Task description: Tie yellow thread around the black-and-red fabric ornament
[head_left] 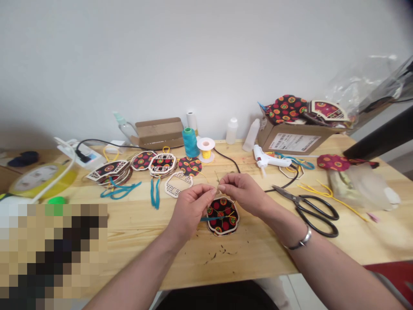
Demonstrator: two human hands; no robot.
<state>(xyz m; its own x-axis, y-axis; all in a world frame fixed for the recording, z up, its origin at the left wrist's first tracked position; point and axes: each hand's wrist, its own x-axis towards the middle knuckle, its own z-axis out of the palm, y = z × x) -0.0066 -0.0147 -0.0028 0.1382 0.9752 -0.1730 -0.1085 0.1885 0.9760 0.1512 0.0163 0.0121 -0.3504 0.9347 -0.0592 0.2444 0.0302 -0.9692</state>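
Observation:
My left hand [193,206] and my right hand [241,189] meet at the middle of the table, thumbs and fingertips pinched close together. Between and just above the fingertips shows a thin olive-tan strand [217,177]; its exact kind is too small to tell. Just below the hands lies a patterned fabric piece [222,217], black with red and orange flowers, with a pale scalloped rim. A yellow cord and a teal cord [209,219] cross it. My left hand partly covers its upper left side.
Large black scissors [318,211] and a white glue gun [271,159] lie to the right. Behind are a teal thread spool [190,142], a yellow thread spool [206,150] and a full cardboard box [290,133]. Decorated ornaments [163,165] lie left. Dark crumbs [222,252] dot the front.

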